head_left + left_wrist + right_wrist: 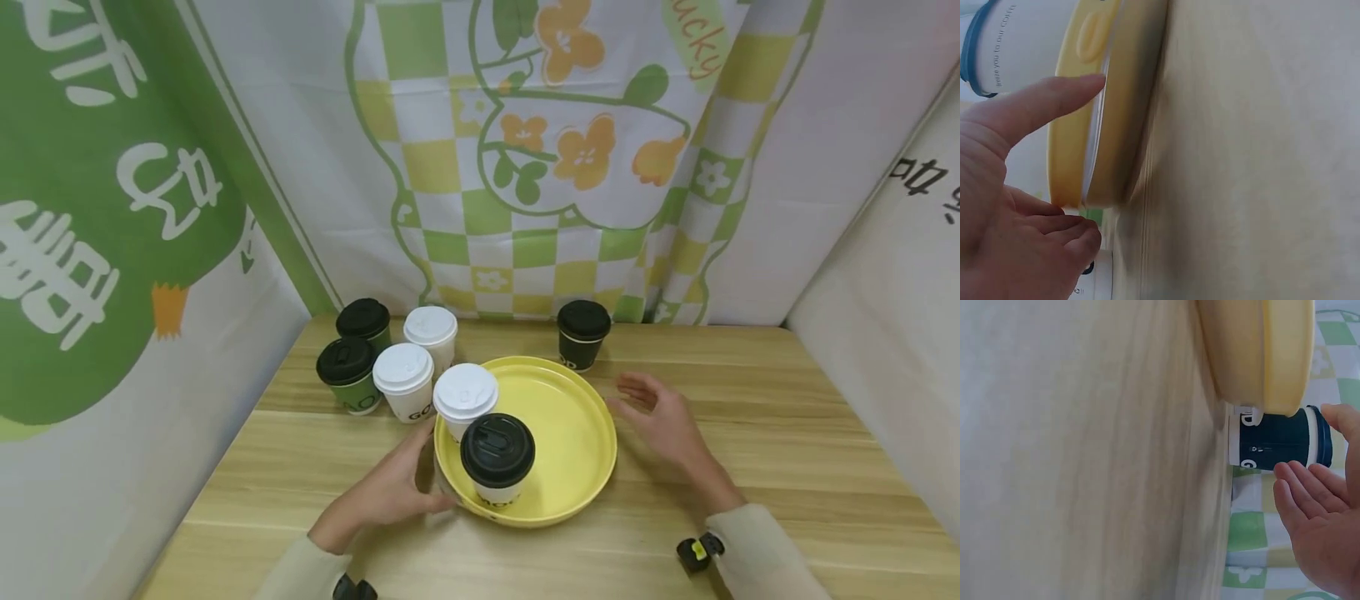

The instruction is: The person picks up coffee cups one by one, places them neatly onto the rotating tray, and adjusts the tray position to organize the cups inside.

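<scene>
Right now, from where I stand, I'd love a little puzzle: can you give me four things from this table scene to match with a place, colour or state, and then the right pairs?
Things:
1. tray
2. black cup
3. front green cup
4. right hand

Descriptions:
A. apart from the other cups, near the patterned cloth
B. holding nothing
C. round and yellow
D. left of all the white cups

Right pairs: 1-C, 2-A, 3-D, 4-B.

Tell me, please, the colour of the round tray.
The round tray is yellow; the head view shows it best.
</scene>
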Demonstrator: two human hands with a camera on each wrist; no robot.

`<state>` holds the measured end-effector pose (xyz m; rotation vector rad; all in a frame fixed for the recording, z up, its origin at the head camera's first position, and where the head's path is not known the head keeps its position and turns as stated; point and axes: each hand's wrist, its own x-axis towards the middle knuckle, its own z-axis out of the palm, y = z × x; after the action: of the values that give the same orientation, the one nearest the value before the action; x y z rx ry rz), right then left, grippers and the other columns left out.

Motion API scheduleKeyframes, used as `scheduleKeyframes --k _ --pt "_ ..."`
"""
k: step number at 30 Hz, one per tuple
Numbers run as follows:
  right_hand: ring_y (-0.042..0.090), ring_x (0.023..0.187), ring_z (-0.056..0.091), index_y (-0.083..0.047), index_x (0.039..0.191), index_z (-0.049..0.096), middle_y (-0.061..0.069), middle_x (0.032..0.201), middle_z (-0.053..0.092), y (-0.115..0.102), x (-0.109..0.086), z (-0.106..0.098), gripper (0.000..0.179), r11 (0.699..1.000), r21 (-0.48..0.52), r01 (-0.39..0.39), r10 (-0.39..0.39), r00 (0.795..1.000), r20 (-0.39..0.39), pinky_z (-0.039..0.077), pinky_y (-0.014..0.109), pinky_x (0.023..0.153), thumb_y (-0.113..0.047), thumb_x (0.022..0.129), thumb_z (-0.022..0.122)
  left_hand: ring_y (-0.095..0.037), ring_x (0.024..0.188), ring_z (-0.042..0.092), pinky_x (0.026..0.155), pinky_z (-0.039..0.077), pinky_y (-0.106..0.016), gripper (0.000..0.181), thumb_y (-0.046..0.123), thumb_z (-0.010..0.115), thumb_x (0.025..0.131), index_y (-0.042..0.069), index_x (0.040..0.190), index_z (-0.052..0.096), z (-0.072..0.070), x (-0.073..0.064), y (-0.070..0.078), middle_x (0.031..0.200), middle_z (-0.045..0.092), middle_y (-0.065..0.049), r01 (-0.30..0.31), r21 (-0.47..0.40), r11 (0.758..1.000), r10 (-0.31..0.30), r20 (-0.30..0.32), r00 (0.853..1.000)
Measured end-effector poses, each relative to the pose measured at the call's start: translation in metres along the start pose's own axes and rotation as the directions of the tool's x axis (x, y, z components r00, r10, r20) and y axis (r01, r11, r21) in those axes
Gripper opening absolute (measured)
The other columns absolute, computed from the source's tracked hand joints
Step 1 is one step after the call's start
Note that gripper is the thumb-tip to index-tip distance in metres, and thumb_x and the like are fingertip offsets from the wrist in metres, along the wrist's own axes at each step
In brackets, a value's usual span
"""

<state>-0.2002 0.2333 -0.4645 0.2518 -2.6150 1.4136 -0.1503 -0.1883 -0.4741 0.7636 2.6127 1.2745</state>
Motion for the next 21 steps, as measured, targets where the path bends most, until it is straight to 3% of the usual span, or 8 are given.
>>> scheduleKeyframes --k 5,10,16,21 --pt "0.044 0.133 0.063 0.007 0.147 0.053 0.029 0.145 0.062 0.005 0.012 0.002 0.061 0.999 0.008 -0.053 0.053 0.999 0.011 0.053 0.047 0.113 -0.026 0.101 0.074 -0.041 0.164 0.015 0.133 0.015 -0.064 0.137 0.037 0.099 0.071 0.006 0.17 0.01 -0.004 0.01 -0.006 0.177 0.015 -0.018 0.011 -0.054 0.998 -0.009 0.037 0.999" --pt "0.046 0.14 0.057 0.009 0.154 0.044 0.031 0.153 0.053 0.007 0.034 0.007 0.071 0.994 0.039 -0.106 0.104 0.994 0.041 0.05 0.05 0.117 -0.03 0.102 0.073 -0.04 0.165 0.009 0.133 0.013 -0.063 0.143 0.044 0.099 0.071 0.006 0.17 0.004 -0.006 0.007 -0.007 0.178 0.007 -0.017 0.064 -0.056 0.996 -0.061 0.054 0.997" --pt "0.045 0.15 0.045 0.006 0.162 0.031 0.029 0.164 0.042 0.011 0.062 0.013 0.093 0.985 0.064 -0.162 0.158 0.985 0.066 0.044 0.053 0.124 -0.043 0.097 0.077 -0.041 0.164 0.016 0.132 0.016 -0.063 0.137 0.04 0.099 0.07 0.006 0.17 0.011 0.001 -0.006 0.005 0.177 0.014 -0.018 0.062 -0.044 0.997 -0.061 0.016 0.998" --pt "0.043 0.154 0.04 0.003 0.164 0.026 0.027 0.167 0.036 0.013 0.078 0.018 0.101 0.973 0.113 -0.2 0.193 0.979 0.071 0.04 0.051 0.128 -0.044 0.094 0.08 -0.038 0.164 0.016 0.133 0.016 -0.062 0.139 0.041 0.1 0.069 0.009 0.17 0.011 0.007 -0.008 0.009 0.178 0.016 -0.015 0.08 -0.045 0.996 -0.08 0.003 0.997"
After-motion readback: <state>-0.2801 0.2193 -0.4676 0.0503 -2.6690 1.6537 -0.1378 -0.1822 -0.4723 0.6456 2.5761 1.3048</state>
